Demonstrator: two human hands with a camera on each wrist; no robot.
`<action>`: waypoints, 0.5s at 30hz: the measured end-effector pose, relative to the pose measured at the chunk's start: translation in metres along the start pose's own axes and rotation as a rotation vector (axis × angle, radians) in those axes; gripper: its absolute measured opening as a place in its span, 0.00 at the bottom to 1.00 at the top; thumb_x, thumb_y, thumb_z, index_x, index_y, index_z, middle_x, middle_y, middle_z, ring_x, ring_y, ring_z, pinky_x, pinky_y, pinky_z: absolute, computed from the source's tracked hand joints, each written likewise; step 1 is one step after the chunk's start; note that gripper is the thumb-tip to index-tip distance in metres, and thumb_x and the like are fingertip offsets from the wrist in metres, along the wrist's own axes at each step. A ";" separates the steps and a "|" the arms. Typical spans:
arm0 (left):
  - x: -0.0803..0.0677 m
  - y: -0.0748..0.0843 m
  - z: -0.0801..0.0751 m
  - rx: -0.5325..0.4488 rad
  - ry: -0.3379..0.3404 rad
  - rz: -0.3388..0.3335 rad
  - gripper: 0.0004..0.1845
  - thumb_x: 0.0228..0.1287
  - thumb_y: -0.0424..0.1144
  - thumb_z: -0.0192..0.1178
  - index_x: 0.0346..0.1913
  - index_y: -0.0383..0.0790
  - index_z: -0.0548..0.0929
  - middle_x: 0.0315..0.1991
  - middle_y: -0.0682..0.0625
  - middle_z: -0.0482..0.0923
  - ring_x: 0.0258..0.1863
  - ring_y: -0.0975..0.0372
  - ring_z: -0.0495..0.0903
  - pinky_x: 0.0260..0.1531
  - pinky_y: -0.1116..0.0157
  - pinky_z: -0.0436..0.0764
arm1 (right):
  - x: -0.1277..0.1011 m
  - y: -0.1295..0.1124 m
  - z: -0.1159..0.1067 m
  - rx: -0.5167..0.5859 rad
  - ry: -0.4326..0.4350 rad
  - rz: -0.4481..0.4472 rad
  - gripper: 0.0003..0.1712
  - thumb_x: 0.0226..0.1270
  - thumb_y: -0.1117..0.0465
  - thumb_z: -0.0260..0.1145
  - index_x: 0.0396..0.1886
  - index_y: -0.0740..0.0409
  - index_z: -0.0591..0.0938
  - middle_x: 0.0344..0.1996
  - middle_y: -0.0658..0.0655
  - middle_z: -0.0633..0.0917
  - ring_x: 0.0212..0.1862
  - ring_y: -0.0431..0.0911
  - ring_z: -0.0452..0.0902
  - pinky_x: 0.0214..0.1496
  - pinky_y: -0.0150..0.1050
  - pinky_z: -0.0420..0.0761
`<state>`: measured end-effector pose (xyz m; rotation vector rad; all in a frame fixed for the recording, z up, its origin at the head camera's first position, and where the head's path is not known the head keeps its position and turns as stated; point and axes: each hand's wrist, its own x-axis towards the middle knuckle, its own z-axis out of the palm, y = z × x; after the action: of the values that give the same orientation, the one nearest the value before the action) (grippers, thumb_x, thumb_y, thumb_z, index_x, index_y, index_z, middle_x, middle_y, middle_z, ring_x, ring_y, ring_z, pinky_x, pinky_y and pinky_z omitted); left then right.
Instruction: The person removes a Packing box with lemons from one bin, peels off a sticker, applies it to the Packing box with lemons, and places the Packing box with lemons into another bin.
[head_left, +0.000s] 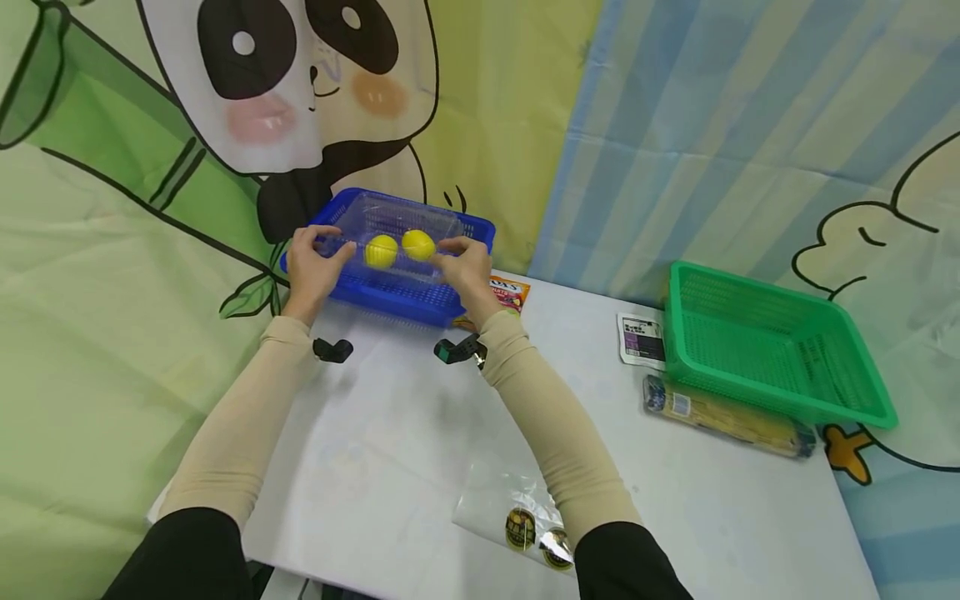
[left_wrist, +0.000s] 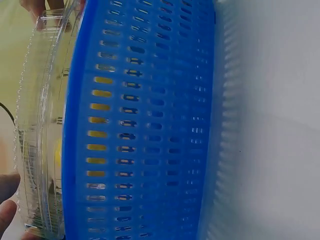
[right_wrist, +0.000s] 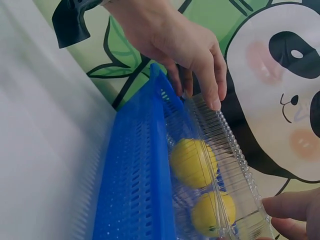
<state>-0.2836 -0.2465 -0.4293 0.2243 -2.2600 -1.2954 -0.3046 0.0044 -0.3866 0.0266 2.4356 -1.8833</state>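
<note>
A clear plastic clamshell box [head_left: 375, 212] lies over the blue basket [head_left: 397, 310], its near side around the basket's rim. Two yellow lemons [right_wrist: 194, 163] show through its clear wall, side by side. My left hand [head_left: 312, 271] pinches the box's left end between thumb and fingers. At the other end my right hand [head_left: 467, 271] grips the box's edge, thumb and fingertips on the ridged lip in the right wrist view. Through the basket's slots in the left wrist view, bits of yellow show.
An orange snack packet [head_left: 512, 292] lies partly behind my right wrist. To the right stand a green basket [head_left: 765, 354], a small white packet [head_left: 642, 340] and a long pack of noodles [head_left: 727, 417]. A clear plastic bag [head_left: 487, 504] lies near the table's front edge.
</note>
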 end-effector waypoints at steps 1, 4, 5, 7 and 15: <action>0.000 0.001 0.000 -0.007 0.006 0.004 0.22 0.69 0.49 0.70 0.58 0.39 0.83 0.60 0.41 0.73 0.55 0.49 0.69 0.52 0.58 0.68 | 0.000 -0.001 -0.001 0.010 -0.002 -0.003 0.19 0.69 0.62 0.75 0.58 0.57 0.86 0.61 0.57 0.82 0.43 0.57 0.91 0.49 0.48 0.90; 0.000 0.004 0.002 -0.021 0.019 0.025 0.22 0.68 0.49 0.71 0.57 0.39 0.84 0.59 0.42 0.74 0.53 0.52 0.69 0.51 0.61 0.67 | -0.001 -0.003 -0.007 0.039 -0.010 -0.018 0.20 0.69 0.64 0.74 0.59 0.60 0.85 0.62 0.58 0.81 0.44 0.58 0.90 0.50 0.49 0.89; 0.000 0.005 0.002 -0.023 0.019 0.028 0.22 0.68 0.49 0.71 0.57 0.39 0.84 0.59 0.42 0.74 0.53 0.52 0.69 0.51 0.62 0.67 | -0.002 -0.004 -0.008 0.045 -0.012 -0.023 0.20 0.69 0.65 0.73 0.60 0.60 0.85 0.62 0.59 0.81 0.44 0.58 0.90 0.50 0.50 0.89; 0.000 0.007 0.003 -0.029 0.019 0.030 0.22 0.68 0.50 0.71 0.56 0.39 0.84 0.59 0.43 0.74 0.53 0.53 0.69 0.51 0.62 0.67 | -0.003 -0.006 -0.012 0.054 -0.014 -0.034 0.20 0.69 0.65 0.73 0.60 0.62 0.85 0.62 0.60 0.82 0.44 0.59 0.90 0.49 0.51 0.89; -0.001 0.016 0.007 -0.055 0.016 0.031 0.24 0.67 0.52 0.71 0.58 0.39 0.84 0.59 0.46 0.74 0.56 0.52 0.71 0.54 0.62 0.70 | -0.007 -0.016 -0.026 0.079 -0.015 -0.038 0.21 0.68 0.65 0.74 0.60 0.61 0.85 0.63 0.61 0.82 0.52 0.59 0.87 0.47 0.48 0.90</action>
<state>-0.2846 -0.2326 -0.4191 0.1788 -2.2034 -1.3329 -0.2995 0.0256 -0.3640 -0.0306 2.3668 -1.9875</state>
